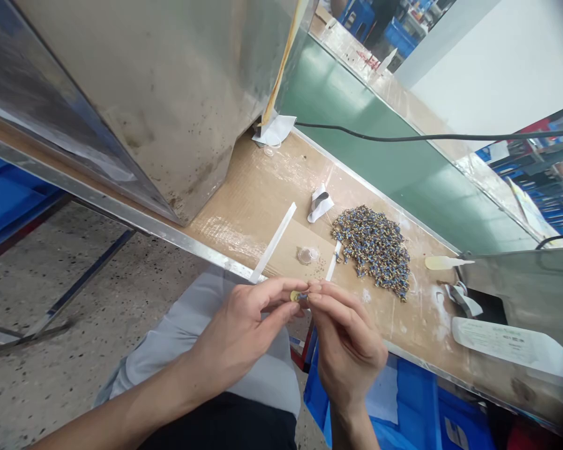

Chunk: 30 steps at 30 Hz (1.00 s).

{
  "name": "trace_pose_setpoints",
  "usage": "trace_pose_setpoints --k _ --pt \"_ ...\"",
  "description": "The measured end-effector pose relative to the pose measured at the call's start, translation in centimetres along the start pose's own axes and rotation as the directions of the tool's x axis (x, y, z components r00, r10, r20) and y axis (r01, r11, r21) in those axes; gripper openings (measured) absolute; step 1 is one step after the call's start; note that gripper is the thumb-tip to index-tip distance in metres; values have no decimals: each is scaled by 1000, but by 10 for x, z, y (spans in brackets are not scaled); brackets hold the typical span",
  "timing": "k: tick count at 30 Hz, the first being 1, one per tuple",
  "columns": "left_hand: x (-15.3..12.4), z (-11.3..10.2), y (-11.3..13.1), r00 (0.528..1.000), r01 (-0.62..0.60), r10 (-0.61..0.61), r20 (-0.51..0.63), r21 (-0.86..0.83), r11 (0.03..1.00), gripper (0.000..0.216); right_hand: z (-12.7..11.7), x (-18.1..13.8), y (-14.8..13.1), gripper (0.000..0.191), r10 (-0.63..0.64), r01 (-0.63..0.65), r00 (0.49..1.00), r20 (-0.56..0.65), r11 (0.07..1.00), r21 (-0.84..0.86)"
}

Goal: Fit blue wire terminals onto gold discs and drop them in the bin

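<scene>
Cardboard covers your bench top, with a green panel running along its back edge and a black cable strung across it. Busy little spot you've got.

Both your hands are up at the front edge. Your left hand has the small part pinched between thumb and fingers, with its yellowish end showing and a bit of blue-grey poking toward the other side. Your right hand has its fingertips closed in on that blue-grey end, so it looks like you're gripping it from both sides. Can't see exactly what the right fingers have hold of, since they cover it.

Progress-wise: you've got one piece in work, and I'd call it mid-step, since neither hand has let go. Past it, to the right, is a big heap of blue and brass-coloured pieces lying loose on the cardboard. Honestly can't tell if those are finished or waiting, so I wouldn't bet on how much is left. I see no second heap on the bench to compare against.

Just beyond your fingers is a small clear dish, between two white tape strips. Off to the right you've got a dropper bottle and a bigger white bottle, both lying on their sides.
</scene>
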<state>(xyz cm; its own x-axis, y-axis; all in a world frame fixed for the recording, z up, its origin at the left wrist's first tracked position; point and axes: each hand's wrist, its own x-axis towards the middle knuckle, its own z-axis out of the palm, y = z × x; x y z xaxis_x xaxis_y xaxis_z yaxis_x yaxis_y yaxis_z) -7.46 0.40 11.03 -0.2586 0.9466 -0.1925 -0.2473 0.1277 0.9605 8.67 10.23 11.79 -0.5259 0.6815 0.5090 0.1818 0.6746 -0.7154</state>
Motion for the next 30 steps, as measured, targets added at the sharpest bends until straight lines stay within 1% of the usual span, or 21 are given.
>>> trace_pose_setpoints --k 6,10,17,21,26,30 --pt "-2 0 1 1000 -19 19 -1 41 999 36 -2 1 -1 36 -51 52 999 14 998 -34" --pt "-4 0 6 1000 -22 22 3 96 995 38 -5 0 -4 39 -121 122 992 25 989 -81" --pt "-7 2 10 1000 -17 18 -3 173 985 34 -10 -7 -7 43 -244 252 967 67 953 -169" --pt "-8 3 14 1000 -14 13 9 166 986 32 -10 -12 -8 47 -311 321 947 83 924 -207" --pt "-9 7 20 1000 14 -16 9 137 990 28 -11 -18 -12 45 -309 325 946 103 918 -227" --pt "-8 11 19 999 -18 22 -34 117 993 23 -14 -20 -14 43 -315 341 938 145 913 -223"
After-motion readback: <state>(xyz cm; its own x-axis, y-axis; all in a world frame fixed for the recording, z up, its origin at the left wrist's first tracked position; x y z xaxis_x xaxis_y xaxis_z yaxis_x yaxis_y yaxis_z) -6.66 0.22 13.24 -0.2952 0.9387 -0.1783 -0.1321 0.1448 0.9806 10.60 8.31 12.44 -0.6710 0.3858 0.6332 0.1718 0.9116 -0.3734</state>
